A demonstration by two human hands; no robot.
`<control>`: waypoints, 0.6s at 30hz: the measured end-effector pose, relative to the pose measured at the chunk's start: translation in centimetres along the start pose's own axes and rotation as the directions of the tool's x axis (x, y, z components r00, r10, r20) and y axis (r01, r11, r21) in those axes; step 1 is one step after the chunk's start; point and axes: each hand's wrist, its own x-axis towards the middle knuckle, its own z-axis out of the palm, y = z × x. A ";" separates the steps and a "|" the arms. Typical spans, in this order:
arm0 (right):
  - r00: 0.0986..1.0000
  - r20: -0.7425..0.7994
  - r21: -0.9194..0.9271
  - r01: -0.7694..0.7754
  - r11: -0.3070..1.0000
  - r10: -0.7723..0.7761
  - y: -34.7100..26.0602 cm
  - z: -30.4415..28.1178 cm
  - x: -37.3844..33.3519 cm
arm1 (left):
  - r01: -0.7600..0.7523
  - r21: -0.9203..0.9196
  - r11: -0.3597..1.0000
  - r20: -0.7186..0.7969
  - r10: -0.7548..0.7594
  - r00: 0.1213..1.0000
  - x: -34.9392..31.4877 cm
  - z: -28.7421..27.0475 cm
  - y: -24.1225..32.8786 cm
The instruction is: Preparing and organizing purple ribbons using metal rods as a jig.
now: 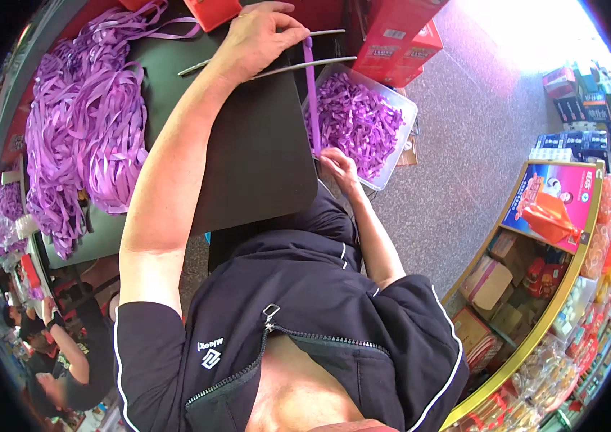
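Observation:
A narrow purple ribbon (312, 93) runs taut between my hands, beside the right edge of the dark table (248, 158). Its far end is at the closed thumb and fingertips of my left hand (259, 39), with a small fold or knot there. Nearer my body, my right hand (340, 167) pinches the lower end. Two thin metal rods (305, 68) lie across the far part of the table and stick out past its edge; my left hand rests over them and partly hides them. Beneath the ribbon's right side stands a clear plastic bin (408, 108) full of short purple ribbon pieces (356, 119).
Long purple ribbons (93, 122) are heaped on the table's left side. Red boxes (399, 43) stand beyond the bin. A gold-edged display cabinet (528, 273) with packaged goods is at right, across the speckled floor (456, 137). Another person (68, 353) is at lower left.

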 end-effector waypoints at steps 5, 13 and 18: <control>0.998 0.057 -0.153 0.012 0.988 -0.003 -6.6 -3.3 -5.7 | 0.084 0.088 0.993 0.020 -0.086 0.996 -0.4 -0.2 0.3; 0.926 0.275 -0.392 0.354 0.849 -0.259 -21.7 -4.6 -11.2 | 0.129 0.091 0.987 0.048 -0.134 0.990 -0.2 -0.1 0.2; 0.882 0.265 -0.362 0.465 0.808 -0.389 -26.2 -4.2 -11.4 | 0.162 0.078 0.984 0.078 -0.168 0.983 -0.1 -0.5 1.0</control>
